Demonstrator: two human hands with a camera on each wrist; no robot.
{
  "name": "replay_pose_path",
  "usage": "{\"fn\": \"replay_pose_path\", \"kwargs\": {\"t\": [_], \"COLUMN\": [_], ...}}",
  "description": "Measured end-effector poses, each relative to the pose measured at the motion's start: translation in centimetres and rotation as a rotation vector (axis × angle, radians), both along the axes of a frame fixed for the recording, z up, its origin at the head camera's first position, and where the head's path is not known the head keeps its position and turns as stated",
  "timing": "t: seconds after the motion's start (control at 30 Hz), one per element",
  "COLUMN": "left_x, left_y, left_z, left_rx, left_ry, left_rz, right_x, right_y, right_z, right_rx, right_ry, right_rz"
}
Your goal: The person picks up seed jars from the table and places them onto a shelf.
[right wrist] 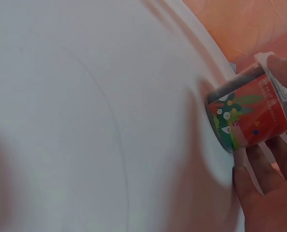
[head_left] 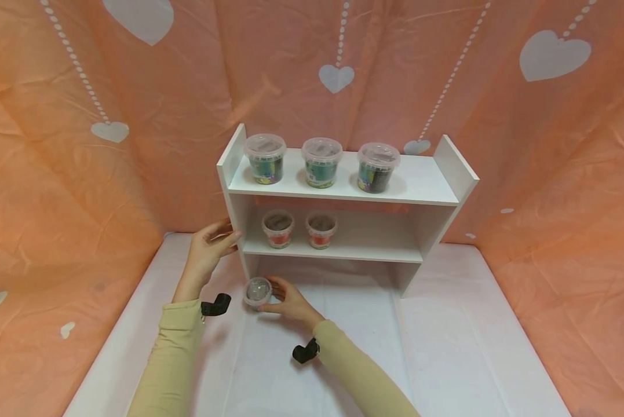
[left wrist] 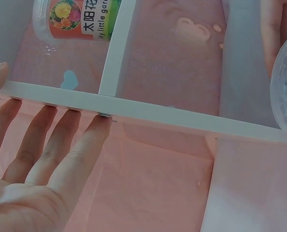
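In the head view my right hand (head_left: 292, 302) grips a small lidded plastic tub (head_left: 258, 291) low in front of the shelf unit's left end. The right wrist view shows this tub (right wrist: 249, 108) tilted, with a red and green printed label, the thumb by its lid and fingers beneath. My left hand (head_left: 208, 255) touches the left side panel (head_left: 237, 223) of the white shelf unit. Seen from the left wrist, its fingers (left wrist: 68, 159) are fairly straight, their tips against the panel's outer face. The thumb lies near the panel's front edge.
Several larger green-label tubs (head_left: 321, 165) stand on the top shelf. Two red-label tubs, including one at the left (head_left: 278, 229), sit on the middle shelf (head_left: 374, 240). A white-covered table (head_left: 447, 336) is underneath, with an orange heart-patterned curtain (head_left: 186, 116) around it.
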State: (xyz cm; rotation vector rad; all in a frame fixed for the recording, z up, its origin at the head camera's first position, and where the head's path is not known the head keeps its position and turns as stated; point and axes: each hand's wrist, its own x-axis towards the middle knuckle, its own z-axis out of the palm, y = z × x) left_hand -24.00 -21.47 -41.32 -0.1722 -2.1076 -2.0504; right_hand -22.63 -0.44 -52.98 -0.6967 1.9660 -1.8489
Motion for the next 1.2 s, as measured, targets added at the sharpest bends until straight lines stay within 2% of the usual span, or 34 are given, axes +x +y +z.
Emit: {"fn": "replay_pose_path", "kwargs": {"t": [0.5,1.07,1.2], "left_x": [-0.1,-0.2,-0.1], "left_y": [0.4,0.2,0.0], "left_z": [-0.2,0.0,0.0], "left_rx": [-0.001,-0.007,-0.014], "left_ry": [0.0,0.001,-0.001], "left_rz": [-0.003,0.001,0.005], "right_x": [0.6,0.9,1.2], "right_y": [-0.3,2.4,3.2], "right_z": [0.0,-0.6,-0.8], "right_rx": [0.065,0.089,0.053], "right_ry": [0.08,0.1,0.093], "right_rz": [-0.099,-0.118,-0.115]}}
